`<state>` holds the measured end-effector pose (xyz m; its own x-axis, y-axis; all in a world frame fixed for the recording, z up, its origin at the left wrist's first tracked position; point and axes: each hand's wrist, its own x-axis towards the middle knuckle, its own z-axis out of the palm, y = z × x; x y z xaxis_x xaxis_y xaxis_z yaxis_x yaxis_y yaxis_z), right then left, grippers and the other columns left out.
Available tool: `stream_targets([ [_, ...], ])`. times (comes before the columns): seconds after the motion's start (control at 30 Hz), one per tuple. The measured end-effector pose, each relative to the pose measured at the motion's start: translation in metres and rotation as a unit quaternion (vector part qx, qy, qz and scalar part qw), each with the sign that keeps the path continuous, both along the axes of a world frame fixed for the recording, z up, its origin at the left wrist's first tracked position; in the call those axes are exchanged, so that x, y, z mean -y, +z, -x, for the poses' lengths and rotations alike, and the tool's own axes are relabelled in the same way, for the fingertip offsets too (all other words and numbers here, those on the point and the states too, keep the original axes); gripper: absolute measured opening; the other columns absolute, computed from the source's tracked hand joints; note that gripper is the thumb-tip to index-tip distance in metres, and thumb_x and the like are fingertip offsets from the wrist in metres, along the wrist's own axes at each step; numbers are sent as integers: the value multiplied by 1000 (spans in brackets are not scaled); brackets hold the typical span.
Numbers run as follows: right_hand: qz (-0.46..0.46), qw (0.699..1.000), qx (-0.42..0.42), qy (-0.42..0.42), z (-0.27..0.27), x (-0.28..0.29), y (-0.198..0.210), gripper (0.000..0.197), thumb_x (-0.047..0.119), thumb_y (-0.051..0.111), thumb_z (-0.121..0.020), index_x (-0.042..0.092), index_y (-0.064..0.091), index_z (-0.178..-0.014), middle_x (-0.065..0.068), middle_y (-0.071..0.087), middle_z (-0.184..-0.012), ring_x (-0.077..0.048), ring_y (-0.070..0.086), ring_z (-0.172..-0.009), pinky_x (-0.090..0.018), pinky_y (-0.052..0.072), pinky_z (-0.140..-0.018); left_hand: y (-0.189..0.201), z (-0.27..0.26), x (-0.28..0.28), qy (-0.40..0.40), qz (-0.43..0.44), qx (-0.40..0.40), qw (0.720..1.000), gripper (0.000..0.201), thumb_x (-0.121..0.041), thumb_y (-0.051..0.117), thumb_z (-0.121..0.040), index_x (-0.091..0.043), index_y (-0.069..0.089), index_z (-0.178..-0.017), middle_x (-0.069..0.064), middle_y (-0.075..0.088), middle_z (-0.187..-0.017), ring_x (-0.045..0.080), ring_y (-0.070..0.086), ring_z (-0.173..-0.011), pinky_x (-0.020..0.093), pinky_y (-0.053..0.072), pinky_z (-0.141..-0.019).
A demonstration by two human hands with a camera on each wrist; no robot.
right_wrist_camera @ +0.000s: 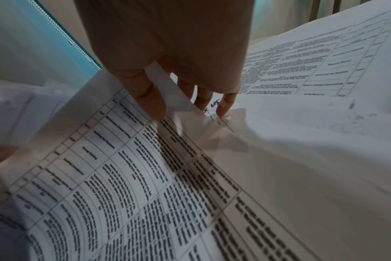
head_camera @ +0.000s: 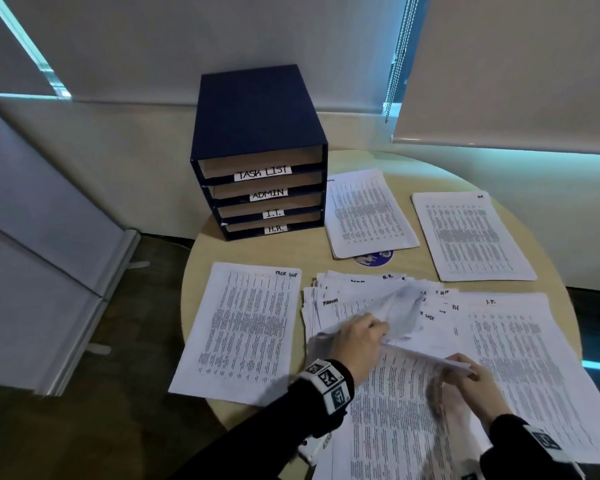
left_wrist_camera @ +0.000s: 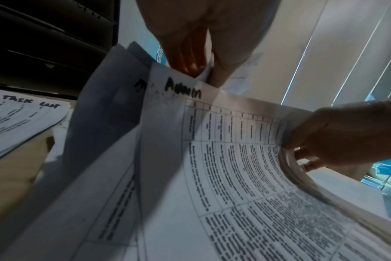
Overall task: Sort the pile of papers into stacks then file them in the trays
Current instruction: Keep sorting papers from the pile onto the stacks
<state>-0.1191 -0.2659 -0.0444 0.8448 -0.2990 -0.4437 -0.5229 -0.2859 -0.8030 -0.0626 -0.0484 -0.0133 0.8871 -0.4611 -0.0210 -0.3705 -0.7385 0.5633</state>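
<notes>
A loose pile of printed papers point(head_camera: 368, 299) lies in the middle of the round table point(head_camera: 253, 252). Both hands lift one sheet marked "Admin" point(left_wrist_camera: 234, 159) from it. My left hand point(head_camera: 357, 344) pinches the sheet's top corner, thumb against fingers point(left_wrist_camera: 185, 58). My right hand point(head_camera: 471, 382) pinches the opposite edge, thumb point(right_wrist_camera: 150, 98) on the printed side. The sheet point(right_wrist_camera: 123, 176) bows between them. The dark blue tray unit point(head_camera: 257, 150) stands at the back left, its shelves labelled TASK LIST, ADMIN, I.T. and H.R.
A "Task List" stack point(head_camera: 243, 327) lies at the left. Two more stacks point(head_camera: 368, 213) point(head_camera: 468, 237) sit behind the pile, and an I.T. stack point(head_camera: 520, 368) lies at the right. A blue round sticker point(head_camera: 374, 259) peeks from under one stack. Blinds and a wall stand behind.
</notes>
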Motion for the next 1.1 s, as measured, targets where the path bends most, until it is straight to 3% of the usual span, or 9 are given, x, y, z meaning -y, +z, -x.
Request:
stream_targets([
  [0.1, 10, 1000, -11, 5, -1, 1, -4, 19, -10, 51, -81, 2, 58, -67, -14, 59, -64, -23, 52, -70, -33, 35, -68, -1, -2, 1, -24, -50, -4, 998, 40, -1, 47, -95, -7, 51, -134, 13, 50, -137, 27, 46, -125, 39, 37, -111],
  [0.47, 5, 1000, 13, 10, 1, -4, 3, 24, -9, 48, -85, 3, 55, -66, -3, 57, -57, -21, 50, -67, -30, 34, -64, -1, -2, -3, -14, -78, -20, 997, 49, -3, 47, -97, -13, 38, -145, 10, 38, -147, 25, 41, -130, 38, 39, -109],
  [0.6, 2, 1000, 20, 10, 1, -4, 0, 24, -7, 49, -88, 3, 56, -67, -6, 59, -60, -21, 51, -68, -29, 34, -65, 5, -2, -7, 17, -61, -51, 997, 85, 7, 48, -90, -21, 0, -154, 3, -5, -161, 26, 32, -139, 40, 36, -112],
  [0.7, 10, 1000, 23, 2, 2, -2, -7, 30, -3, 48, -92, 4, 56, -64, 1, 59, -54, -21, 52, -68, -29, 35, -66, 8, -2, -8, 13, -56, -65, 996, 93, 9, 47, -89, -23, -13, -152, 2, -19, -160, 26, 27, -142, 35, 35, -112],
  [0.8, 18, 1000, 24, 3, 2, -2, -8, 30, 0, 48, -93, 2, 58, -65, 1, 60, -54, -23, 54, -68, -30, 37, -68, 7, -2, -9, 2, -63, -57, 996, 77, 0, 46, -93, -20, 4, -154, 6, 1, -162, 23, 31, -139, 38, 31, -114],
  [0.87, 15, 1000, 23, 4, 1, -3, -5, 26, -3, 48, -91, 0, 57, -67, -1, 60, -55, -23, 54, -69, -30, 36, -67, 1, -4, -11, -3, -50, -58, 997, 53, -33, 38, -98, -18, 29, -149, 5, 39, -147, 21, 45, -123, 39, 37, -103],
  [0.93, 12, 1000, 21, 7, 2, -4, -2, 23, -5, 49, -89, -2, 57, -68, 1, 59, -53, -23, 53, -67, -29, 36, -65, -5, -7, -14, -5, -63, -42, 997, 64, -59, 16, -92, -22, 43, -137, 2, 58, -123, 21, 51, -106, 35, 37, -85],
  [1.0, 10, 1000, 21, 12, 1, -6, 0, 23, -5, 48, -90, -2, 57, -70, 3, 60, -52, -22, 54, -67, -28, 37, -65, -10, -17, -20, 58, -22, -69, 996, 55, -51, 11, -97, -25, 44, -133, -1, 67, -111, 21, 61, -96, 35, 48, -79],
  [1.1, 4, 1000, 18, 8, 1, -8, 3, 21, -6, 48, -89, -3, 57, -70, 3, 60, -51, -21, 54, -65, -28, 35, -62, -21, -37, -33, 207, 37, -173, 962, 37, -35, 36, -103, -21, 42, -137, 4, 67, -116, 17, 65, -93, 29, 53, -80],
])
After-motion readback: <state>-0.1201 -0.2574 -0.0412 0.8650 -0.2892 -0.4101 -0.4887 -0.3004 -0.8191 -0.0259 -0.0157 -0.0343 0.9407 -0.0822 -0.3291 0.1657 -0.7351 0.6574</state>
